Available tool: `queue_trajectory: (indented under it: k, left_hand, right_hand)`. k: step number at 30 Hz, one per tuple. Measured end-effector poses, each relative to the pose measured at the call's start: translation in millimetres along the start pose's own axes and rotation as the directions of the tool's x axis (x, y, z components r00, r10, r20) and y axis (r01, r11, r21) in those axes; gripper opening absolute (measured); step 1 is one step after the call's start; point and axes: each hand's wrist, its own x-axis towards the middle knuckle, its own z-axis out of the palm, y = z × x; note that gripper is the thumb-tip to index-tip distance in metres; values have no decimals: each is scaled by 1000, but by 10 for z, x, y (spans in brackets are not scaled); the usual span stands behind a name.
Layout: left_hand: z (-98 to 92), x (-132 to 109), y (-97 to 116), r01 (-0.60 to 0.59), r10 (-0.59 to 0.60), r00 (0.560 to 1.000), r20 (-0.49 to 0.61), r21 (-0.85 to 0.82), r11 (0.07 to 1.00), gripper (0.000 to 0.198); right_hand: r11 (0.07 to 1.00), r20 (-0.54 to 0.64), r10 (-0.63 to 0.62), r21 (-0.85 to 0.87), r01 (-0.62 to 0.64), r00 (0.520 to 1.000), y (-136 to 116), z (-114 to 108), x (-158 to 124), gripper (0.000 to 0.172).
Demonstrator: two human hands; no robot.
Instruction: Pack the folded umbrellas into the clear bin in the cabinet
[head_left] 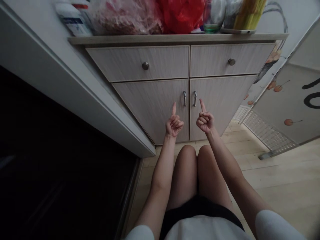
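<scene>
My left hand (174,126) is raised before the left cupboard door (150,103), its index finger stretched out and the other fingers curled in. Just right of that fingertip is the left door's metal handle (184,99). In the same pose, my right hand (205,122) points up at the right cupboard door (222,96), close to the right metal handle (195,99). Both handles look untouched, and I see nothing held in either hand. Both doors are closed.
Two closed drawers with round knobs (145,65) sit above the doors. On the cabinet top (150,40) stand white bottles (75,20), a clear plastic bag (125,16), a red bag (183,15) and a glass (214,16). A cherry-printed panel (282,100) stands at right.
</scene>
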Motion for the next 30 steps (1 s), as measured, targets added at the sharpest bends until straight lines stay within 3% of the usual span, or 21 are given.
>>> queue_trajectory:
  k: [6, 10, 15, 19, 22, 24, 26, 28, 30]
  left_hand:
    - [-58, 57, -355, -1, -2, 1000, -22, -161, 987, 44]
    - [-77, 58, -448, 45, -48, 999, -13, -198, 979, 47]
    - [-52, 45, -414, 54, -59, 998, -25, -167, 984, 47]
    - [-59, 244, -389, 68, -68, 997, -25, -10, 998, 50]
    - [-42, 599, -401, -50, 96, 985, -144, 293, 955, 45]
    - [-1, 870, -424, -129, 266, 946, -185, 537, 834, 40]
    - [53, 1102, -457, -143, 353, 923, -155, 713, 686, 37]
    - [100, 1250, -487, -136, 369, 922, -114, 798, 587, 35]
    - [121, 1296, -500, -139, 369, 926, -84, 832, 538, 30]
  right_hand:
    - [991, 7, -36, 131, 35, 999, 221, -108, 67, 67]
    - [987, 60, -44, 154, 34, 997, 297, -211, 72, 73]
    - [999, -8, -48, 11, 48, 999, 301, -258, 52, 71]
    - [979, -72, -69, -199, 53, 995, 284, -312, 232, 67]
    - [839, -189, -263, -528, 127, 946, 280, -384, 560, 58]
    - [637, -194, -451, -753, 162, 871, 287, -431, 822, 51]
    - [432, -123, -553, -888, 158, 824, 306, -465, 1060, 47]
    - [317, -67, -555, -939, 136, 829, 335, -479, 1233, 45]
    - [293, -65, -529, -950, 110, 846, 366, -479, 1314, 40]
